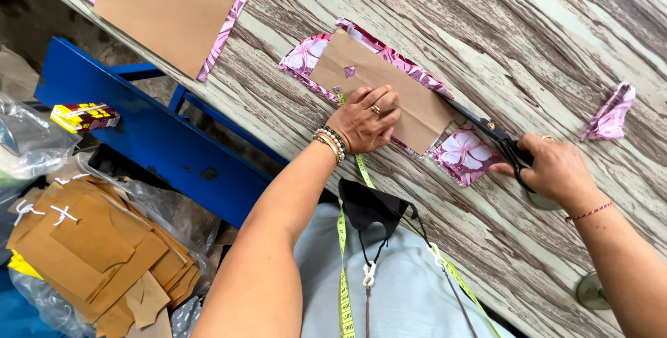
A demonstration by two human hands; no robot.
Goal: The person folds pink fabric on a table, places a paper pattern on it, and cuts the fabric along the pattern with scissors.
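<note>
While the left hand (367, 119) presses flat, fingers together, on a brown paper pattern (379, 88), the right hand (552, 168) is closed around the handles of black scissors (486, 128), whose blades lie along the pattern's edge. Beneath the pattern lies pink floral fabric (464, 152), spread on the wood-grain worktop (486, 25) between the two hands. A fabric scrap (613, 112) rests well apart, beyond the right hand. A yellow tape measure (344, 275) hangs from the person's neck. Bundled brown patterns (97, 254) sit below the worktop beside a blue frame (139, 129).
</note>
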